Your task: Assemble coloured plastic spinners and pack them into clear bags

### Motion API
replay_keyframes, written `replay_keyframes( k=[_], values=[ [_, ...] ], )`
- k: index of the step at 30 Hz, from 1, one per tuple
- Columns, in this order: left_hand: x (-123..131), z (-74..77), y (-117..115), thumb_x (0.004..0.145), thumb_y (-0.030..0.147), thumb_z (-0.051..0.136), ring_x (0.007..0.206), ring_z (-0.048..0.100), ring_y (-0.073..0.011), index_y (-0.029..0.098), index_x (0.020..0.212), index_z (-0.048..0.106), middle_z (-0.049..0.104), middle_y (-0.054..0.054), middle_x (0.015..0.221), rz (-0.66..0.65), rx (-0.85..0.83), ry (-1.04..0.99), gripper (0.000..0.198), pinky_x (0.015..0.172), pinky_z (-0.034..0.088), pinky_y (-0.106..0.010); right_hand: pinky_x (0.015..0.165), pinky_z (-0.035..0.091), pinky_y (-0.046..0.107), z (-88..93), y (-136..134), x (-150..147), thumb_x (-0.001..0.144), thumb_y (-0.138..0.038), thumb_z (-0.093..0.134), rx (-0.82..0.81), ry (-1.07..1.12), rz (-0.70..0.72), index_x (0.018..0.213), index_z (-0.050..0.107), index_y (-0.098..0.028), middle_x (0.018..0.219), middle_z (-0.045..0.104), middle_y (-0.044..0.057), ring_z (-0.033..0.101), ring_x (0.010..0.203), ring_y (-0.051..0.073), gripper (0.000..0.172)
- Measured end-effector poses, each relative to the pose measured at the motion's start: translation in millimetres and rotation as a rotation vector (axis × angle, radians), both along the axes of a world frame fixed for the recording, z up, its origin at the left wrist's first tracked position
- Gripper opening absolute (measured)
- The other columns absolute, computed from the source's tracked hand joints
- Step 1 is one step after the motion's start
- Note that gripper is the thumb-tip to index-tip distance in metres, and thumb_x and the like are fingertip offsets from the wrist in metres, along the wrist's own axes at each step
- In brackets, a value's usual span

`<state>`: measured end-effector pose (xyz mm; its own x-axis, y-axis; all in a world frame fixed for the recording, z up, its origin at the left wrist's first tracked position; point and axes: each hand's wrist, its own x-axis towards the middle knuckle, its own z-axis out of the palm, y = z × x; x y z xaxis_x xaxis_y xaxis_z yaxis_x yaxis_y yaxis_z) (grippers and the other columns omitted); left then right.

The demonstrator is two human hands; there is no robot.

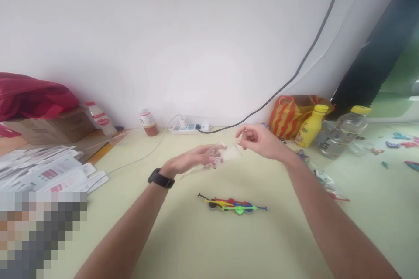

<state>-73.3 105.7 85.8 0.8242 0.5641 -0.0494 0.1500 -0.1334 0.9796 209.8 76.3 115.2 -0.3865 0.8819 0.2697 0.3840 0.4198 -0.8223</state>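
Note:
My left hand wears a black watch at the wrist and is closed on a clear plastic bag with small pinkish and dark pieces inside. Just right of the bag's upper edge is my right hand, thumb and index finger pinched together. Whether they grip the bag's edge or some thin strip, I cannot tell. Below both hands, a small pile of coloured plastic spinner arrows lies on the pale green table, in black, yellow, red, green and blue with round hubs.
A power strip with a thick cable runs along the wall. Bottles stand at the back, including a yellow bottle beside a striped bag. Printed cards are heaped at left near a cardboard box. Small bagged pieces lie at right.

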Motion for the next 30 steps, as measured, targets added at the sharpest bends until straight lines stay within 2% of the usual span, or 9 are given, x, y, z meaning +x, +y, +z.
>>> replay_keyframes(
  k=[3,5,8,11,13,17,19,23,30],
  values=[
    [-5,-3.7,4,0.096,0.043,0.061,0.102,0.062,-0.0268,0.022,0.152,0.05,0.062,-0.016,0.127,0.052,-0.094,-0.044,0.06,0.084,0.048,-0.038,0.057,0.042,0.025,-1.2,2,10,0.09,-0.034,0.062,-0.017,-0.073,-0.098,0.095,0.065,-0.019,0.07,0.065,0.001,0.063,0.069,0.018,0.016],
    [-8,-2.2,4,0.098,0.044,0.058,0.1,0.062,-0.0263,0.022,0.151,0.05,0.062,-0.015,0.126,0.087,-0.122,-0.08,0.058,0.082,0.049,-0.037,0.058,0.043,0.025,-3.7,3,15,0.088,-0.032,0.062,-0.093,-0.214,-0.061,0.091,0.067,-0.019,0.076,0.07,0.004,0.065,0.072,0.019,0.014],
    [-11,2.9,4,0.098,0.044,0.057,0.095,0.063,-0.0244,0.021,0.148,0.054,0.062,-0.015,0.126,0.122,-0.127,-0.083,0.055,0.078,0.049,-0.035,0.063,0.046,0.026,-12.0,4,9,0.084,-0.03,0.067,-0.231,-0.469,0.176,0.088,0.072,-0.018,0.089,0.076,0.007,0.067,0.079,0.02,0.013],
    [-12,7.2,3,0.098,0.043,0.059,0.093,0.063,-0.0231,0.021,0.147,0.054,0.063,-0.014,0.126,0.109,-0.124,-0.056,0.054,0.074,0.048,-0.033,0.068,0.048,0.027,-23.8,0,-16,0.082,-0.036,0.072,-0.29,-0.587,0.41,0.09,0.075,-0.018,0.1,0.077,0.008,0.069,0.086,0.022,0.02],
    [-12,8.9,3,0.099,0.043,0.058,0.091,0.062,-0.0225,0.02,0.149,0.052,0.063,-0.014,0.125,0.101,-0.119,-0.051,0.055,0.073,0.047,-0.032,0.069,0.048,0.027,-32.0,-5,-39,0.084,-0.042,0.072,-0.275,-0.592,0.473,0.093,0.076,-0.017,0.099,0.078,0.007,0.068,0.085,0.02,0.027],
    [-15,10.5,4,0.101,0.043,0.055,0.091,0.061,-0.0218,0.02,0.151,0.049,0.066,-0.014,0.12,0.11,-0.097,-0.033,0.056,0.075,0.046,-0.032,0.06,0.045,0.024,-47.3,-21,-80,0.085,-0.052,0.071,-0.271,-0.567,0.467,0.098,0.075,-0.018,0.094,0.076,0.005,0.066,0.076,0.017,0.036],
    [-17,10.3,5,0.101,0.044,0.055,0.093,0.061,-0.022,0.022,0.151,0.049,0.065,-0.013,0.121,0.119,-0.083,-0.016,0.055,0.075,0.046,-0.031,0.059,0.045,0.023,-53.6,-28,-92,0.083,-0.047,0.074,-0.302,-0.53,0.477,0.095,0.074,-0.018,0.091,0.076,0.004,0.065,0.074,0.016,0.032],
    [-22,8.4,7,0.1,0.045,0.055,0.093,0.059,-0.0213,0.023,0.149,0.053,0.062,-0.013,0.127,0.157,-0.061,0.01,0.053,0.068,0.044,-0.028,0.059,0.046,0.021,-61.4,-29,-99,0.084,-0.029,0.072,-0.371,-0.469,0.526,0.085,0.07,-0.017,0.083,0.073,0.001,0.064,0.071,0.013,0.012],
    [-25,2.4,11,0.099,0.046,0.057,0.096,0.059,-0.0226,0.023,0.148,0.054,0.062,-0.014,0.127,0.197,-0.065,-0.002,0.054,0.067,0.046,-0.027,0.056,0.043,0.02,-57.5,-15,-85,0.091,-0.03,0.069,-0.404,-0.256,0.539,0.086,0.064,-0.017,0.075,0.064,-0.002,0.056,0.063,0.01,0.015]
  ],
)
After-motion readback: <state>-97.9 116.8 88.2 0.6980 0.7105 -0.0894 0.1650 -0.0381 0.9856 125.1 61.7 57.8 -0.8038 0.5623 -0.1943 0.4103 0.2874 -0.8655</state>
